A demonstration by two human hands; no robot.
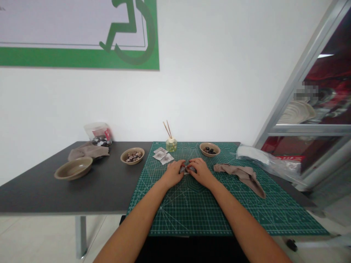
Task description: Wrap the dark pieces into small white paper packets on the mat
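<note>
My left hand and my right hand meet over the middle of the green cutting mat. Their curled fingers pinch a small grey-and-white piece between them, low over the mat. Fingers cover most of it, so its exact kind does not show. Up and to the left of my left hand lie several flat white square packets with grey prints. Beyond my right hand stands a tan bowl holding dark stone-like pieces. A crumpled brown cloth lies to the right of that hand.
A reed diffuser stands near the wall. On the dark table are a bowl of brownish pieces, another tan bowl, a greyish-brown cloth and a clear bag. Plastic packaging lies at the right edge.
</note>
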